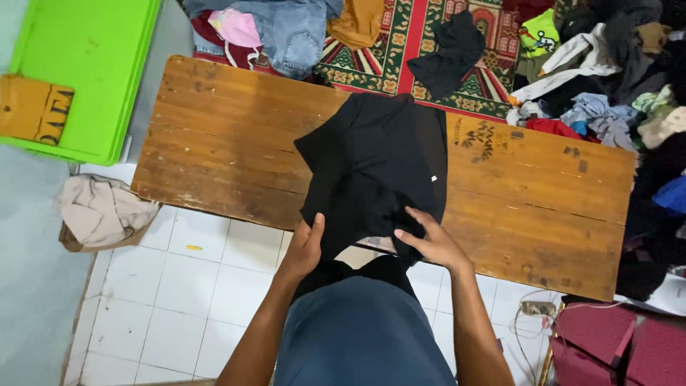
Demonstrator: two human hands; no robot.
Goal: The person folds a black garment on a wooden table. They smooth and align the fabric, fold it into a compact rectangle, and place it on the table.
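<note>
In the head view, a black cloth garment [375, 168] lies bunched on a worn brown wooden table [214, 136], its lower part hanging over the near edge toward the person's body. The left hand [306, 249] grips the garment's left lower edge, thumb over the fabric and fingers tucked behind it. The right hand [432, 241] presses on the garment's right lower part with fingers spread and curled into the cloth near the table edge.

The only container-like thing is a bright green plastic bin lid [86, 64] at the upper left, beside the table; a flat brown piece of cardboard [32, 109] rests on it, and whether anything is under the lid cannot be seen.

A crumpled beige cloth [103, 213] lies on the white tiled floor [179, 286] just left of the table. Beyond the far edge, loose clothes sit on a patterned red and green rug [400, 50]: blue jeans [293, 32], a pink piece [236, 27] and a black piece [450, 53]. A mixed heap of clothes [614, 78] fills the upper right. A maroon bag [614, 343] sits at the lower right.
</note>
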